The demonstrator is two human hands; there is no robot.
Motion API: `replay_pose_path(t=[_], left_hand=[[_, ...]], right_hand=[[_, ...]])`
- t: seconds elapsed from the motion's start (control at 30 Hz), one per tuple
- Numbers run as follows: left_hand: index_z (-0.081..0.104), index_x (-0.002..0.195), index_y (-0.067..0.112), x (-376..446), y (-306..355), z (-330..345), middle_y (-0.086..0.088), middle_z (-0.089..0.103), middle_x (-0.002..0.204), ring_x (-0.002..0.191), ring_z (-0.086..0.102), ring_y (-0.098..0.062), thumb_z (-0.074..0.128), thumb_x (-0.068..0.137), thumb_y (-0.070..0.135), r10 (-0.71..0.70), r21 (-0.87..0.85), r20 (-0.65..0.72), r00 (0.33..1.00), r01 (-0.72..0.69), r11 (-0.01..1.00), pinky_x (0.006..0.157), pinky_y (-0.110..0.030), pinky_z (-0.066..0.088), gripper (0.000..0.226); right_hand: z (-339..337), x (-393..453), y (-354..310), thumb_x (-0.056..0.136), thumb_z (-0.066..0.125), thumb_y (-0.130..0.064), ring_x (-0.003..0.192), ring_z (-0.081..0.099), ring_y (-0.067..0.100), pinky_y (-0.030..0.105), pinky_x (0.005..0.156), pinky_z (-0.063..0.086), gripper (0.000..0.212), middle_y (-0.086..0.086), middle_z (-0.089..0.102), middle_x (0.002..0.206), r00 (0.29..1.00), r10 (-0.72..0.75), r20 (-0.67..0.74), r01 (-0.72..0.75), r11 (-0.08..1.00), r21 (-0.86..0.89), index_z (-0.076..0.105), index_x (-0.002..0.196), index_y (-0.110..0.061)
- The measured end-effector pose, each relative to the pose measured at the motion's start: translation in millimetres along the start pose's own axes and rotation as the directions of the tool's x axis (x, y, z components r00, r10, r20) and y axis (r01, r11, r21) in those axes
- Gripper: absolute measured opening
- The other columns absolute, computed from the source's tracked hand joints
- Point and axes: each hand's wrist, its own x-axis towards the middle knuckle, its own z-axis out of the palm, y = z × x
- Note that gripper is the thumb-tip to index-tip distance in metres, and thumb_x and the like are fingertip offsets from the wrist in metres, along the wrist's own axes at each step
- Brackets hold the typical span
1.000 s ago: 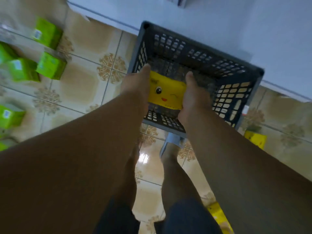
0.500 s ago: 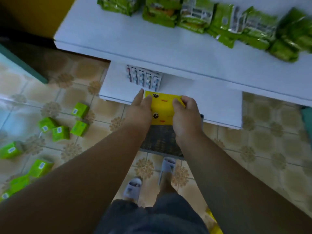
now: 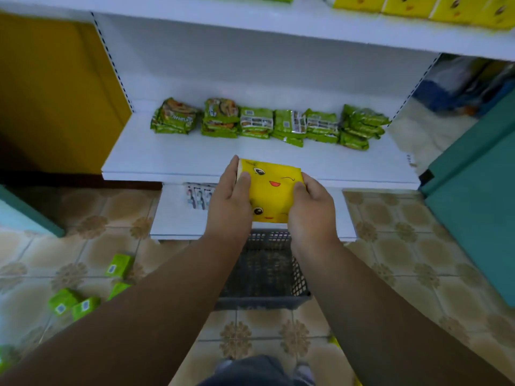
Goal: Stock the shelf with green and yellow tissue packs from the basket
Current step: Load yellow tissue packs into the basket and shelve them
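Both hands hold yellow tissue packs [image 3: 271,190] printed with cartoon faces, stacked together in front of the white shelf [image 3: 178,160]. My left hand [image 3: 230,203] grips their left side and my right hand [image 3: 313,210] grips the right side. The packs hang just above the shelf's front edge. Below my wrists the dark plastic basket [image 3: 264,274] stands on the tiled floor; its contents are not discernible. More yellow tissue packs [image 3: 423,8] line the upper shelf at top right. Several green tissue packs [image 3: 118,264] lie loose on the floor at the left.
A row of green snack packets [image 3: 267,123] sits at the back of the middle shelf. A lower white shelf [image 3: 175,215] holds small items. A teal cabinet [image 3: 473,196] stands right, a yellow panel [image 3: 55,87] left.
My hands have lifted the yellow packs from inside the basket up to the middle shelf's front edge. The view has tilted upward, showing the shelves.
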Motion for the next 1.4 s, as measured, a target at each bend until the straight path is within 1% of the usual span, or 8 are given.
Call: replay_pose_path(t=[0.37,0.57,0.63,0.77,1.13,1.23,1.3,1.4], left_hand=[[0.05,0.14,0.043,-68.0,58.5,170.8,0.016,0.053,0.138,0.099,0.06,0.011,0.043,0.103,0.035,0.171,-0.171,0.123,0.977,-0.149,0.974,0.082,-0.023,0.056,0.038],[0.055,0.134,0.045,-93.5,87.1,259.0,0.024,0.061,0.124,0.102,0.064,0.0,0.043,0.104,0.033,0.24,-0.274,0.176,0.955,-0.187,0.943,0.08,-0.027,0.059,0.035],[0.056,0.133,0.047,-89.8,93.9,273.2,0.034,0.064,0.098,0.085,0.064,0.004,0.043,0.104,0.032,0.252,-0.269,0.155,0.955,-0.204,0.941,0.072,-0.023,0.057,0.035],[0.052,0.136,0.047,-62.3,114.8,286.6,0.016,0.056,0.134,0.1,0.063,0.006,0.043,0.104,0.034,0.267,-0.249,0.125,0.956,-0.231,0.941,0.075,-0.02,0.057,0.036],[0.05,0.14,0.043,61.3,192.8,332.8,0.02,0.05,0.143,0.121,0.053,0.001,0.041,0.104,0.033,0.446,-0.237,0.12,0.887,-0.411,0.88,0.091,-0.022,0.053,0.038],[0.049,0.142,0.04,85.5,212.9,356.2,0.033,0.045,0.131,0.093,0.046,0.033,0.042,0.104,0.032,0.479,-0.219,0.15,0.865,-0.443,0.869,0.072,0.005,0.039,0.039],[0.048,0.143,0.038,101.2,226.1,373.9,0.029,0.05,0.131,0.076,0.054,0.023,0.042,0.103,0.031,0.5,-0.21,0.173,0.848,-0.465,0.86,0.062,0.001,0.042,0.041],[0.039,0.148,0.039,126.8,245.7,402.8,0.012,0.044,0.15,0.105,0.055,0.014,0.042,0.103,0.037,0.499,-0.153,0.271,0.823,-0.475,0.867,0.081,-0.005,0.043,0.045]], right_hand=[[-182.5,33.0,-58.8,0.104,0.037,-0.029,0.125,0.054,0.023,0.047,0.106,0.044,0.04,0.002,0.057,0.138,0.965,-0.188,-0.185,0.193,0.981,0.009,0.053,0.139,-0.023],[-265.5,56.8,-84.2,0.104,0.037,-0.029,0.112,0.06,0.015,0.042,0.099,0.051,0.036,-0.008,0.062,0.124,0.934,-0.243,-0.263,0.266,0.962,0.057,0.057,0.134,-0.029],[-274.4,67.2,-92.5,0.104,0.037,-0.032,0.111,0.06,0.013,0.041,0.098,0.052,0.036,-0.01,0.062,0.123,0.937,-0.237,-0.258,0.266,0.96,0.082,0.055,0.135,-0.032],[-268.0,101.2,-116.9,0.105,0.038,-0.03,0.116,0.058,0.014,0.042,0.102,0.049,0.037,-0.007,0.06,0.129,0.936,-0.266,-0.233,0.296,0.949,0.108,0.055,0.137,-0.029],[-223.0,216.6,-204.6,0.102,0.043,-0.029,0.113,0.056,0.017,0.05,0.105,0.045,0.037,-0.002,0.059,0.136,0.869,-0.349,-0.351,0.429,0.885,0.18,0.056,0.136,-0.028],[-227.1,246.8,-225.8,0.102,0.042,-0.028,0.115,0.057,0.017,0.046,0.105,0.045,0.036,-0.003,0.058,0.136,0.855,-0.353,-0.38,0.444,0.876,0.186,0.056,0.136,-0.028],[-232.5,269.1,-239.6,0.102,0.041,-0.027,0.12,0.058,0.023,0.048,0.104,0.046,0.036,-0.001,0.061,0.132,0.857,-0.352,-0.377,0.442,0.877,0.187,0.058,0.134,-0.027],[-243.0,309.6,-259.8,0.101,0.04,-0.026,0.118,0.059,0.025,0.048,0.101,0.049,0.037,0.002,0.064,0.128,0.871,-0.322,-0.371,0.416,0.885,0.208,0.06,0.132,-0.025]])
